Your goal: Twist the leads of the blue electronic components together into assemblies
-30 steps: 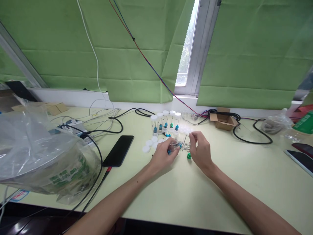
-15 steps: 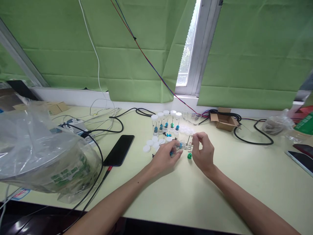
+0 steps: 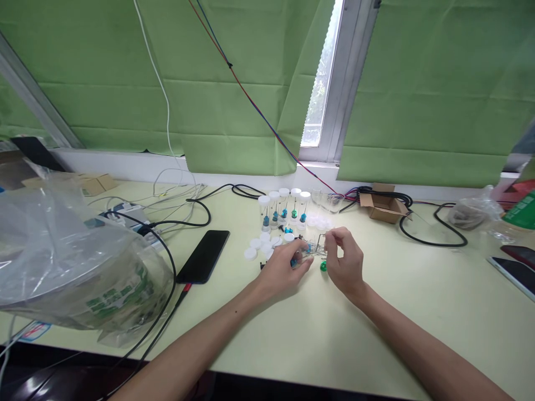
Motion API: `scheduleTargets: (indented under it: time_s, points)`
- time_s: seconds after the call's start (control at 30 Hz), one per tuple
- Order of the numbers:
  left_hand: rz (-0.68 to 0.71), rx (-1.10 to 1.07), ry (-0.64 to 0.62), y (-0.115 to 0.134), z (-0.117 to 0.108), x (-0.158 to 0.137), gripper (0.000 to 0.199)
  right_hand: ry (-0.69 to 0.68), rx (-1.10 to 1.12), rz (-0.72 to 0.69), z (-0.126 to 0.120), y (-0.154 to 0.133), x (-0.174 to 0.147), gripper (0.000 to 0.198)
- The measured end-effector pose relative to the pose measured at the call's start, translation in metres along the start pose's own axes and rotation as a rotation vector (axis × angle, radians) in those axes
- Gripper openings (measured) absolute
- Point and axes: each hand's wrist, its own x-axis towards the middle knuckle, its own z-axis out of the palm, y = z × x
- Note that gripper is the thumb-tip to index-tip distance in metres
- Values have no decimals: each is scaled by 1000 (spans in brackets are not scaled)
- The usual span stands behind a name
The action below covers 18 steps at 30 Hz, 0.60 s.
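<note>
My left hand (image 3: pixel 284 265) rests low on the table, thumb and forefinger apart, beside a cluster of thin metal pins (image 3: pixel 318 250). A blue piece (image 3: pixel 308 247) lies among them, partly hidden by my fingers. With fingertips pinched together, my right hand (image 3: pixel 346 262) grips a thin bent metal rod (image 3: pixel 319 238) over the cluster. Just below these fingertips sits a small green piece (image 3: pixel 323 266). Behind the hands, several clear capped tubes (image 3: pixel 284 206) stand upright in a row, with blue or green pieces and rods inside. Loose white caps (image 3: pixel 256 244) lie left of the cluster.
A black phone (image 3: pixel 204 257) with a cable lies left of my left arm. Farther left is a large plastic bag (image 3: pixel 83 262). An open cardboard box (image 3: pixel 384 209) and black cables (image 3: pixel 434 244) are at the back right. Clear caps or discs (image 3: pixel 320 221) lie behind my right hand.
My right hand has shifted slightly left and down with the bent metal rod, now closer to my left fingers. My left hand stays nearly still.
</note>
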Motion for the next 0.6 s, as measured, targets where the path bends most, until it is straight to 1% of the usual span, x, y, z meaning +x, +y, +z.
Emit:
scheduleTargets:
  time_s: [0.13,0.3,0.6]
  points:
    - [-1,-62,10,2,0,0,20,-64,28,10,1,1,-1,12]
    - [-12,-131,1,2,0,1,20,-97,39,-9,1,1,-1,13]
    - [-28,-144,5,1,-1,2,22,-153,71,-19,0,-1,0,14]
